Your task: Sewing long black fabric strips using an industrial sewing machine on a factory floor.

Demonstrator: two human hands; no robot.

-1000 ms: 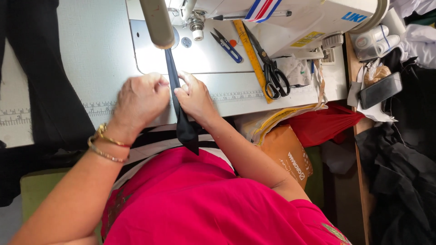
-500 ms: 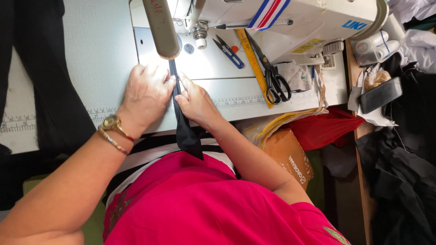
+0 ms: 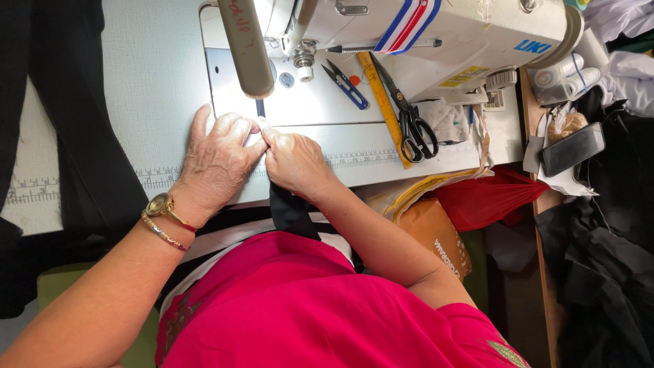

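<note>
Left hand (image 3: 216, 158): laid flat on the sewing table (image 3: 150, 82), fingers spread and slightly curled, tips pressed down at the black fabric strip (image 3: 289, 211); nothing is clasped, cloth is pinned under the fingertips.
Right hand (image 3: 294, 162): knuckles up, fingers curled in, tips met with the left hand's; strip appears pinched betw. thumb and fingers, but the grip itself is hidden under the hand, so cannot be told for sure.
Strip position: run from under both hands, over the table's near edge, down onto the lap; a short dark bit is seen just behind the fingers, below the machine's arm (image 3: 246, 51). Needle area is blocked from view.
Handling (judged): thin woven cloth, light, limp, no stiffness; likely to slide on the smooth table top and to fold or twist if left loose. Not fragile.
Where to hold (judged): best taken flat, by both long edges close to the feed point, w/ fingertips pressing down rather than lifting; hanging tail is left free.
Nearby: scissors (image 3: 412, 119), thread snips (image 3: 346, 83), yellow ruler (image 3: 381, 102) lie to the right, well apart from the hands. Large black cloth (image 3: 75, 136) lies at left, beside the left wrist.
</note>
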